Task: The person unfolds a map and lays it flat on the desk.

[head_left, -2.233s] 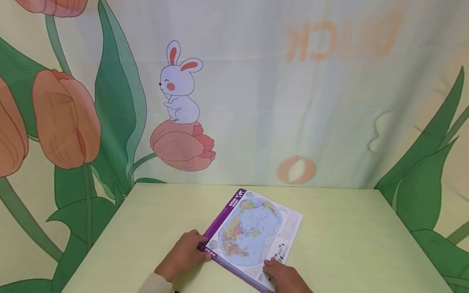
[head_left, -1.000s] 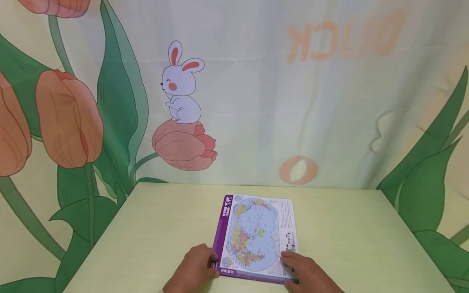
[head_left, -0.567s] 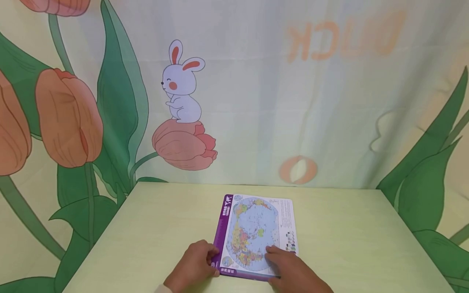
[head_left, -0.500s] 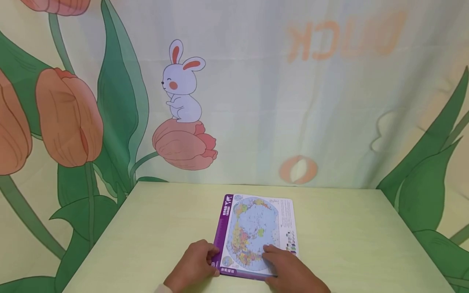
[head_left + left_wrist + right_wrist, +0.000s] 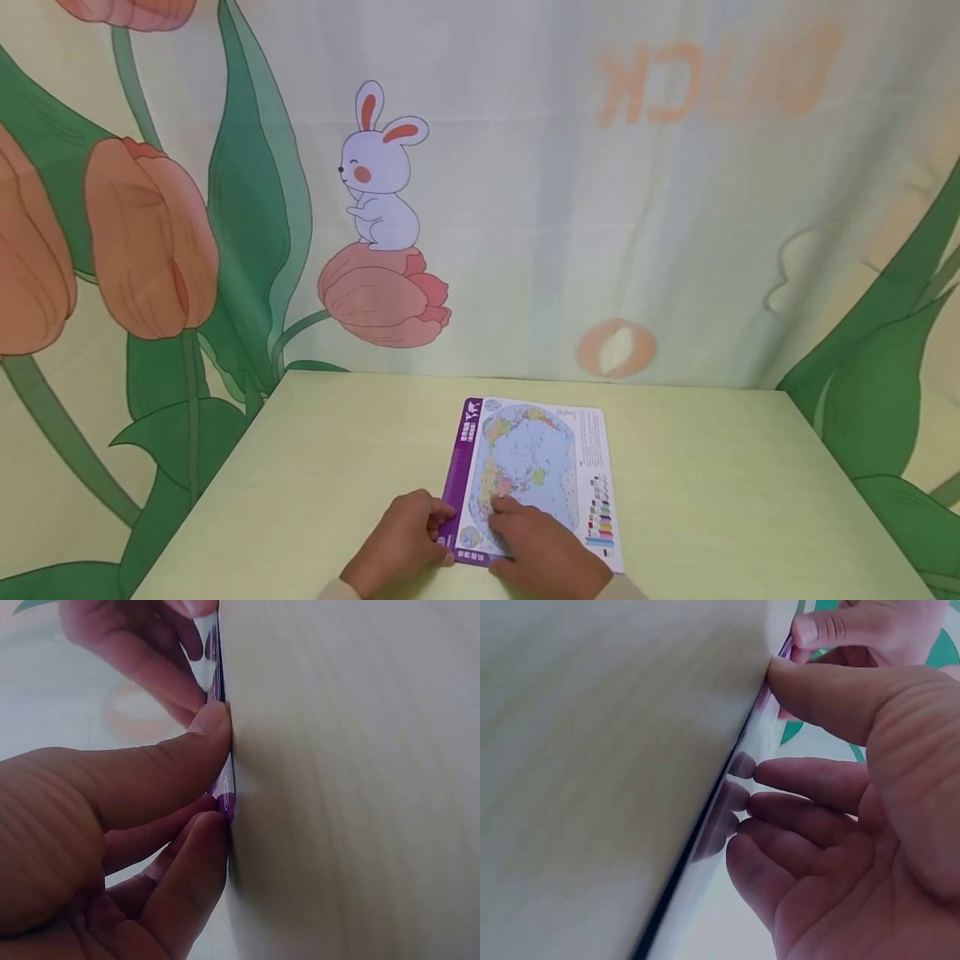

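A flat rectangular world map board [image 5: 536,450] with a purple left border lies on the table. At its near left corner my left hand [image 5: 401,533] grips the edge, thumb and curled fingers around the corner; in the left wrist view the thumb presses the thin edge. My right hand [image 5: 547,542] lies over the near part of the map, hiding some of it. In the right wrist view its fingertips touch the glossy surface and are reflected there, while the thumb [image 5: 817,694] meets the near edge close to the left hand.
The pale yellow-green table [image 5: 712,483] extends to both sides and behind the board. A curtain [image 5: 510,208] printed with tulips and a white rabbit hangs along its back edge.
The board has turned from a slant to nearly straight. My right hand has slid left across the map toward the left hand, which stays at the corner. The head view shifts slightly.
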A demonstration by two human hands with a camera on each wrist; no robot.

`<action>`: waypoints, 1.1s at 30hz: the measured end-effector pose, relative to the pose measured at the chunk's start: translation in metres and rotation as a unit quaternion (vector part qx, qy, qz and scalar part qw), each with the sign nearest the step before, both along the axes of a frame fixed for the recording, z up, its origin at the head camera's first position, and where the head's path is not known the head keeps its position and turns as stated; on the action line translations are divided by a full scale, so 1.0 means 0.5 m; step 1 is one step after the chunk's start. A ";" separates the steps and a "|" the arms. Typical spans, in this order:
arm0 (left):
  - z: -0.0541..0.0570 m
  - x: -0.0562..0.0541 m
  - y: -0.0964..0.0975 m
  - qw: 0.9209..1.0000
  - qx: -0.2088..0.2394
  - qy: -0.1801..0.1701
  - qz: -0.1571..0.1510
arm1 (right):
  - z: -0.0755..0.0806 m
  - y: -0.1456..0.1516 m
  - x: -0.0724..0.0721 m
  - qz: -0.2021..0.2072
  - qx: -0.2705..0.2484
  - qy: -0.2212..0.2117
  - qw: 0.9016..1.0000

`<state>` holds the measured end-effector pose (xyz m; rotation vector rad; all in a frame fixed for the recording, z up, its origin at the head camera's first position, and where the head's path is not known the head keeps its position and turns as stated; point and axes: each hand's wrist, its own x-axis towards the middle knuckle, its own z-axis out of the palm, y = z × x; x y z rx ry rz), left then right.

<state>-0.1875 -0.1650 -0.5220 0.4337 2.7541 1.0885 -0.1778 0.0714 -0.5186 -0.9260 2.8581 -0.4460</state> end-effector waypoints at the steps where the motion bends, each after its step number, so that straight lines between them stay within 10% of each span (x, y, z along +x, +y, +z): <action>1: 0.001 0.000 -0.001 1.000 0.004 0.001 -0.003 | -0.001 -0.009 -0.003 0.002 0.001 0.001 1.000; 33: 0.006 -0.005 -0.002 1.000 -0.010 -0.012 -0.004 | 0.021 -0.053 0.034 0.039 0.144 0.046 0.988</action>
